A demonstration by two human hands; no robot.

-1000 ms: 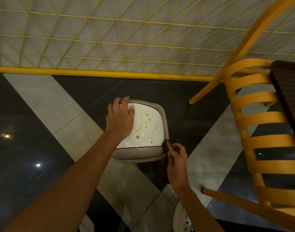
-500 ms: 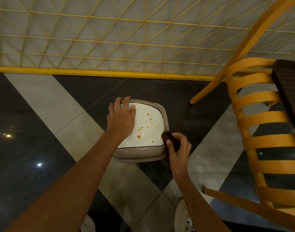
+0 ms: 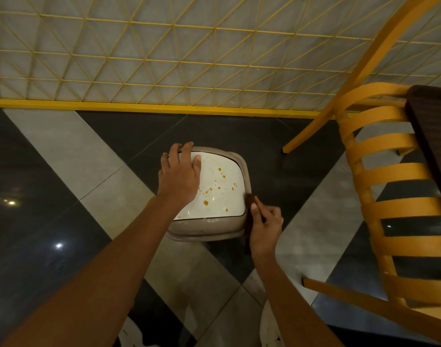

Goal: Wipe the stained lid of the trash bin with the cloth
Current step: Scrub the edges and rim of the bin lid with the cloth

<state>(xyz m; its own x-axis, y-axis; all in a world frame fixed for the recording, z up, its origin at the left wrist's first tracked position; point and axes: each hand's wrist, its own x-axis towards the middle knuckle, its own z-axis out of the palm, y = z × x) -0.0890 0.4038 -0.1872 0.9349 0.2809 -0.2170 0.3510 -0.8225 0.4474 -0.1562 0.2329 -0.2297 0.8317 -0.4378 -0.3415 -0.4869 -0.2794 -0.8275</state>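
Lid under left fingers; right fingers pinch cloth at its edge.

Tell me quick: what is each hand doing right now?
Left hand: open, pressed flat on the bin lid.
Right hand: gripping the dark cloth at the lid's right edge.

Glossy black-and-grey diagonal tiled floor, reflecting lamp glints; yellow wire-lattice panel behind; slatted yellow wooden chair at right.
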